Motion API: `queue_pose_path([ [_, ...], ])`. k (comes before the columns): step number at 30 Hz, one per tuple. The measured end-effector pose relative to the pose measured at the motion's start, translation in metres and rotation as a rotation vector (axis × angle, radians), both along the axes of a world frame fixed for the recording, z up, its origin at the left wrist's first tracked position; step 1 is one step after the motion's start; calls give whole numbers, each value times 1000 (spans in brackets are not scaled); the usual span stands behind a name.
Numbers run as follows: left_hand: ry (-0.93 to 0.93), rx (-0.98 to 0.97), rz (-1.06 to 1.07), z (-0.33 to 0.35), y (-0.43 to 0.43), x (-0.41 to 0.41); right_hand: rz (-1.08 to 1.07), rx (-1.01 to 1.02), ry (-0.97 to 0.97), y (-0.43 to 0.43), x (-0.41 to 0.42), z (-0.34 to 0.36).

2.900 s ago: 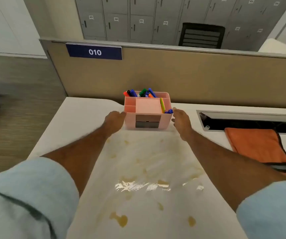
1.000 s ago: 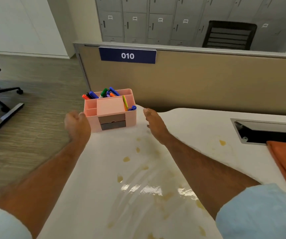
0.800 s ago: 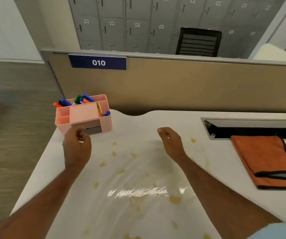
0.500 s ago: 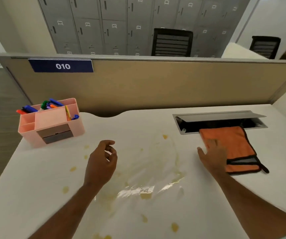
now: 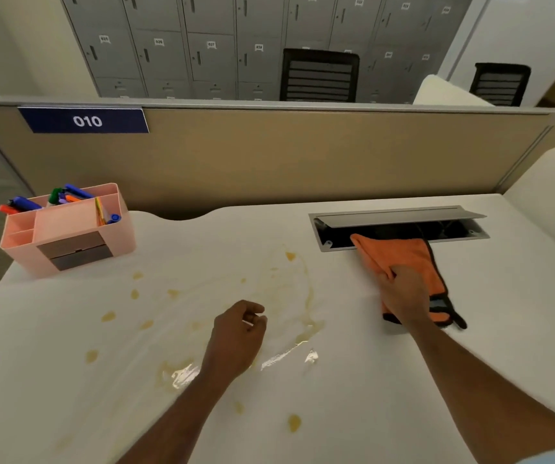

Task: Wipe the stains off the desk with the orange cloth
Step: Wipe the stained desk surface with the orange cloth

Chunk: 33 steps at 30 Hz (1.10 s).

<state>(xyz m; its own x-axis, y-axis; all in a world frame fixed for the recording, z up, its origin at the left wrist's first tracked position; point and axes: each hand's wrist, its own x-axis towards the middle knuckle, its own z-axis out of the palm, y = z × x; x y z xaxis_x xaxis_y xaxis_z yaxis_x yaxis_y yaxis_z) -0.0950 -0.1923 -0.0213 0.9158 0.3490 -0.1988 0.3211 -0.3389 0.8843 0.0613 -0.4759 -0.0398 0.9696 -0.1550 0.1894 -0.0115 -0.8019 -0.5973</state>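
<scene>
Right hand [image 5: 403,296] grips the orange cloth [image 5: 403,259] beside the cable tray [image 5: 400,217].
Cloth bunched on the white surface [image 5: 520,313], its far edge at the tray. Left hand [image 5: 237,336], loosely curled and grasping nothing, hovers over yellow stains [image 5: 297,303]; a pink organizer [image 5: 68,229] stands far left.

Orange, pink and amber on a white desk

The cloth [image 5: 400,259] is bright orange with black edging and a small blue patch near its lower hem. The desk [image 5: 504,329] is plain white, speckled and smeared with yellowish-brown stains [image 5: 289,256]. The organiser [image 5: 68,229] is pale pink with two dark grey drawer fronts, holding blue, green, orange and red markers [image 5: 68,194]. The partition [image 5: 302,155] is tan, its sign [image 5: 85,121] navy with white digits.
</scene>
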Motion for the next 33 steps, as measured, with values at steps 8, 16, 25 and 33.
queue_pose_path([
  [8, -12, 24, -178, 57, -65, 79, 188, 218, -163, 78, -59, 38],
  [16, -34, 271, -50, 63, -1, 59, 483, 465, -24, 137, -96, 38],
  [25, -153, -51, -188, 69, 90, -3, 399, 1088, 600, 170, -56, 16],
  [33, -42, 169, 257, 37, 165, -37, 581, 781, 416, 255, -72, 31],
])
